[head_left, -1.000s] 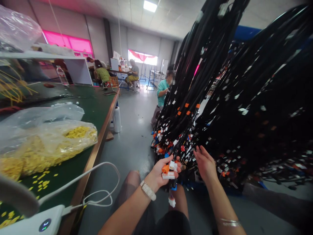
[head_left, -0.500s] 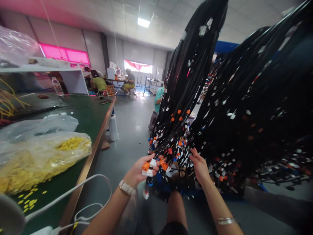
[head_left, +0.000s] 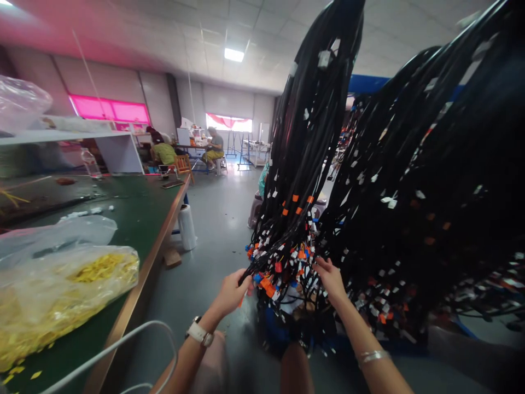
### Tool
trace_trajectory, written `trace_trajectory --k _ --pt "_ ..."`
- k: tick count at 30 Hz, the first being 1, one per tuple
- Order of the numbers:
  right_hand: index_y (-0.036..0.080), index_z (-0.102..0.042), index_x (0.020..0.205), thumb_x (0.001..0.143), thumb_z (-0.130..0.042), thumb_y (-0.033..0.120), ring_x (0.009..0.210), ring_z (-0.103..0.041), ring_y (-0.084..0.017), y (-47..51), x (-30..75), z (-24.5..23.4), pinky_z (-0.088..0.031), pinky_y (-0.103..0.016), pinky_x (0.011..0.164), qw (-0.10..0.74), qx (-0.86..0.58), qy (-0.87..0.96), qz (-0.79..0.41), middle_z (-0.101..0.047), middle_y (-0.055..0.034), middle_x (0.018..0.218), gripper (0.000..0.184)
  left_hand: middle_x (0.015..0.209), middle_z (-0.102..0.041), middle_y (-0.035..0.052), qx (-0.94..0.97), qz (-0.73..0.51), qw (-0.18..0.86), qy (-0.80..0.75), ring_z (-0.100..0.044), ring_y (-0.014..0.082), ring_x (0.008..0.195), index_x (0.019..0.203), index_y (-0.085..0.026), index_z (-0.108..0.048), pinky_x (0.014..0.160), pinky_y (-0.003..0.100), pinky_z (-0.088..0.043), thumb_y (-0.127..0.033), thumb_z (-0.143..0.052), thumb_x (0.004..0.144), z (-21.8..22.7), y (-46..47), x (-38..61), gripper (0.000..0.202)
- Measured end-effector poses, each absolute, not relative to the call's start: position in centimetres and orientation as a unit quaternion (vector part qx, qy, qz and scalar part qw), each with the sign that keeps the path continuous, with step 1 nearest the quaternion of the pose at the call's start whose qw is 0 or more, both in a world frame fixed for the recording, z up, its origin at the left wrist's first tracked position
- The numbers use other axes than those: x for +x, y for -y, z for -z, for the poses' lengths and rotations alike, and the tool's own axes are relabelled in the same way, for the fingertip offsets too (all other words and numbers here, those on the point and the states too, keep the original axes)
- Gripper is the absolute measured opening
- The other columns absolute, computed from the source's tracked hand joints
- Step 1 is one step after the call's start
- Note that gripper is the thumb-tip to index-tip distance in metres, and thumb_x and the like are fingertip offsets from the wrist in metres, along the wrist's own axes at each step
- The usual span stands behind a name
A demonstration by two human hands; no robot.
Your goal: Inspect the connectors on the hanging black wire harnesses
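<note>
Thick bundles of black wire harnesses (head_left: pixel 311 137) hang from above, ending in small white, orange, red and blue connectors (head_left: pixel 283 262). My left hand (head_left: pixel 232 293), with a watch on the wrist, is closed round one black strand at the left edge of the connector cluster. My right hand (head_left: pixel 330 279), a bangle on its forearm, reaches into the cluster's right side with fingers among the wires; what they hold is hidden. A second, larger mass of harnesses (head_left: pixel 430 191) hangs to the right.
A long green workbench (head_left: pixel 139 213) runs along the left with a clear bag of yellow parts (head_left: pixel 61 290) and a white cable (head_left: pixel 135 334). A white roll (head_left: pixel 187 227) stands on the grey floor. Other people sit working at far tables (head_left: pixel 213 145).
My left hand has let the orange and white connectors go and moved up and left to grip a black strand. The view has tilted upward; my right hand stays in the cluster.
</note>
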State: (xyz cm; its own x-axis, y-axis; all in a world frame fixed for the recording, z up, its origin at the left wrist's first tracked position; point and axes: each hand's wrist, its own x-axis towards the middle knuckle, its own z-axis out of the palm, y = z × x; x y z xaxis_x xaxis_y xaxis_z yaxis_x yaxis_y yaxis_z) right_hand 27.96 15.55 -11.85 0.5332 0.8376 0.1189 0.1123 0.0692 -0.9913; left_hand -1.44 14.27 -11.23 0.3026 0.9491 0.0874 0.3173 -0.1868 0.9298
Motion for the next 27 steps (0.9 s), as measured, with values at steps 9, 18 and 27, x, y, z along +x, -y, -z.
trace_trajectory --k 9,18,27 --pt "0.026 -0.057 0.117 0.058 -0.07 0.051 0.136 -0.014 -0.027 -24.0 29.1 6.2 -0.009 -0.042 0.109 0.594 -0.61 0.48 -0.211 -0.034 -0.0037 0.143 0.065 0.079 -0.06 0.008 0.721 -0.255 0.2 -0.612 -0.055 0.0199 0.079 0.076 -0.016 -0.055 0.068 0.028 -0.036 -0.022 -0.039 0.081 13.7 -20.7 0.7 0.018" --pt "0.026 -0.053 0.12 0.073 -0.047 0.064 0.123 -0.041 -0.022 -28.5 27.2 6.9 -0.028 -0.034 0.102 0.638 -0.546 0.462 -0.284 -0.053 -0.0031 0.129 0.06 0.119 -0.052 0.0072 0.759 -0.312 0.249 -0.515 -0.047 0.0178 0.11 0.113 -0.018 -0.048 0.095 0.026 -0.034 -0.008 -0.05 0.069 10.1 -23.2 5.1 0.046" --pt "0.02 -0.045 0.125 0.077 -0.054 0.043 0.117 -0.043 -0.023 -23.2 21.3 8.0 -0.029 -0.036 0.1 0.656 -0.539 0.496 -0.182 -0.051 -0.0091 0.127 0.054 0.143 -0.019 0.0182 0.7 -0.562 0.184 -0.399 -0.013 0.0383 0.132 0.139 -0.021 -0.014 0.104 0.057 -0.016 -0.043 -0.073 0.061 -3.5 -25.8 13.5 0.1"
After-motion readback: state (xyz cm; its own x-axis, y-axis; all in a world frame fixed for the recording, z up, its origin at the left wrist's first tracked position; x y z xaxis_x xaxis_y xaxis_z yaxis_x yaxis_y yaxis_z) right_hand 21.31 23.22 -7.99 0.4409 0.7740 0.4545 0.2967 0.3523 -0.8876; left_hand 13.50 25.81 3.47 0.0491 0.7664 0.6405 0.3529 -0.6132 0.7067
